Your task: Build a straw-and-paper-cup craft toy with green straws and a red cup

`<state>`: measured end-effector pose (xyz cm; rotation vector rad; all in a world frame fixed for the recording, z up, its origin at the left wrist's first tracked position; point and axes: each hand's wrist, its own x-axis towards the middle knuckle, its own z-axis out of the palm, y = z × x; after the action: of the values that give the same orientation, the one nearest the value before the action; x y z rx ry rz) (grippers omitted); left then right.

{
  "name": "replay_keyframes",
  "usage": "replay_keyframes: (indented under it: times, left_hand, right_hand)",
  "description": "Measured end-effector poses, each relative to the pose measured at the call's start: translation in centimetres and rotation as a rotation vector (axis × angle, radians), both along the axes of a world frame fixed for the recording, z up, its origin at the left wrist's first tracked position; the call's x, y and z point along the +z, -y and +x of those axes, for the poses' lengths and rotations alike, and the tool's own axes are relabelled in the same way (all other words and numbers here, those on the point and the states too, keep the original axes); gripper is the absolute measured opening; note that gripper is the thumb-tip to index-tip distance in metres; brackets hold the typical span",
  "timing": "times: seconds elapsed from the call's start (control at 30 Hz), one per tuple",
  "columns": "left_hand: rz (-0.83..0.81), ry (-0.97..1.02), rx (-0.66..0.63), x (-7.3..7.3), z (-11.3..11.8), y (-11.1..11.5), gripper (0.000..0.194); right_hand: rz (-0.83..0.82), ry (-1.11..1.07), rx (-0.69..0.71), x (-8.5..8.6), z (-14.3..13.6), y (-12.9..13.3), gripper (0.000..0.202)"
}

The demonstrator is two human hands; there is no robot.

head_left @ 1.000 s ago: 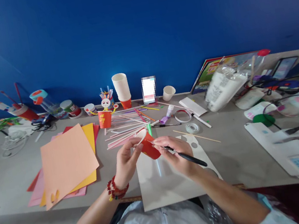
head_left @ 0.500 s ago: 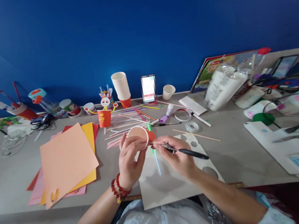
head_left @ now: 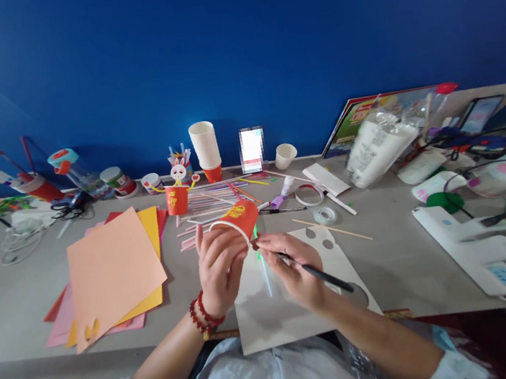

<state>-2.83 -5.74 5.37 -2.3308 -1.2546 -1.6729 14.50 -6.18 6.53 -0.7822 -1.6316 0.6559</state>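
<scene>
A red paper cup with yellow markings (head_left: 244, 214) is tilted in my left hand (head_left: 222, 272), whose fingers wrap round its white rim. My right hand (head_left: 299, 269) grips a slim black-handled tool (head_left: 330, 278); its tip is at the cup's rim, partly hidden by my fingers. Below both hands lies a white sheet with round holes (head_left: 301, 325). A green and pale blue straw (head_left: 267, 276) rests on that sheet, partly covered by the hands.
Coloured paper sheets (head_left: 113, 273) lie at left. Behind are many straws (head_left: 210, 200), a rabbit-decorated red cup (head_left: 177, 200), stacked white cups (head_left: 204, 144) and a phone (head_left: 253, 150). Clear tape (head_left: 325, 215) and a white power strip (head_left: 470, 255) sit at right.
The cup has turned in my left hand: its opening faced up toward the camera, and now its red side with yellow markings shows. The tool's handle has tipped slightly lower.
</scene>
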Motion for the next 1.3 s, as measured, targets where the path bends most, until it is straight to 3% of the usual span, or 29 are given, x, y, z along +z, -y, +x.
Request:
replay_keyframes:
  times: [0.1, 0.2, 0.3, 0.43, 0.53, 0.67, 0.77, 0.87, 0.97, 1.07, 1.2, 1.3]
  left_hand:
    - [-0.133, 0.132, -0.015, 0.2, 0.2, 0.1, 0.009]
    - [-0.370, 0.300, -0.120, 0.2, 0.3, 0.3, 0.009]
    - [-0.594, 0.571, -0.253, 0.0, 0.3, 0.4, 0.015]
    - [-0.618, 0.750, -0.285, -0.6, 0.5, 0.2, 0.011]
    - [-0.523, 0.718, -0.208, -1.4, 0.9, 0.2, 0.008]
    - [-0.347, 0.626, -0.138, -2.3, 1.1, 0.0, 0.004]
    - [-0.173, 0.441, -0.070, -2.6, 0.8, -0.2, 0.009]
    - [-0.146, 0.381, -0.037, -2.8, 0.5, -0.3, 0.005]
    - [-0.373, 0.564, -0.068, -2.7, 0.7, 0.0, 0.010]
    - [-0.560, 0.673, -0.108, -2.3, 0.7, 0.3, 0.016]
    - [-0.624, 0.537, -0.071, -1.5, 0.1, 0.1, 0.016]
    - [-0.634, 0.434, -0.080, -0.8, -0.5, -0.3, 0.016]
  right_hand:
    - [0.264, 0.160, -0.001, 0.2, 0.1, -0.6, 0.030]
    - [0.428, 0.276, -0.002, 0.1, 0.2, -1.3, 0.033]
    - [0.520, 0.348, 0.006, -0.2, 0.3, -2.0, 0.032]
    - [0.493, 0.358, 0.011, -0.7, 0.5, -2.1, 0.030]
    - [0.296, 0.229, 0.008, -0.8, 0.1, -1.5, 0.023]
    - [-0.342, -0.221, 0.023, -0.6, -1.4, -0.7, 0.006]
    - [-0.813, -0.664, 0.098, -0.3, -2.5, -0.5, 0.015]
    - [-1.005, -0.844, 0.157, -0.2, -2.9, -0.4, 0.025]
    - [-0.807, -0.605, 0.078, -0.3, -2.4, -0.4, 0.018]
    - [-0.327, -0.108, 0.001, -0.3, -1.4, -0.5, 0.009]
    - [0.271, 0.420, -0.002, 0.2, 0.2, -1.6, 0.018]
    - [0.480, 0.663, 0.028, 0.5, 0.9, -2.7, 0.019]
